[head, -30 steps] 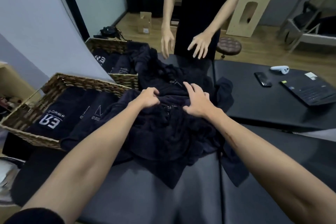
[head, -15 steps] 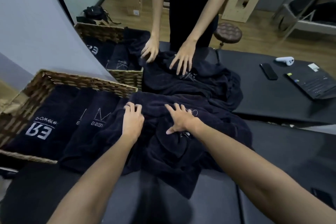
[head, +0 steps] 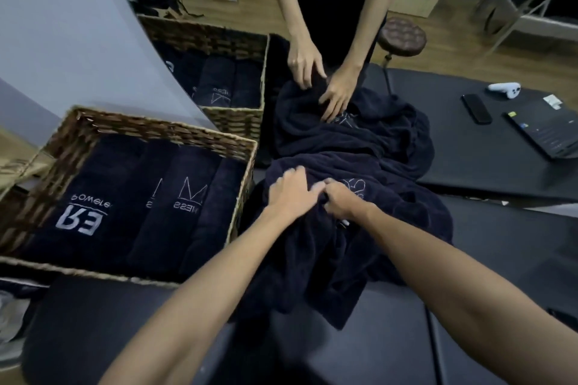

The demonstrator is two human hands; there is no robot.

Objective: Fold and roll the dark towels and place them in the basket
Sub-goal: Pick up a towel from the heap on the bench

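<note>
Moved together since a second ago: left hand (head: 289, 194) and right hand (head: 339, 201), fingertips now touching, fingers curled and pinching towel pile (head: 350, 228) just right of near basket (head: 247, 150). Rolled towels (head: 175, 203) inside basket, white lettering "ER", "M", partly readable. Second basket (head: 203, 31) behind, also filled. Black padded table (head: 500, 247) beneath; wooden floor (head: 259, 6) beyond.

Both my bare forearms reach forward from lower frame, converging at centre. My left hand (head: 292, 194) lies palm down, fingers curled, knuckles raised. My right hand (head: 342, 201) sits just beside it, fingers bunched and pinched inward, thumb tucked. Fingertips of both hands nearly touch, wrists straight.
</note>
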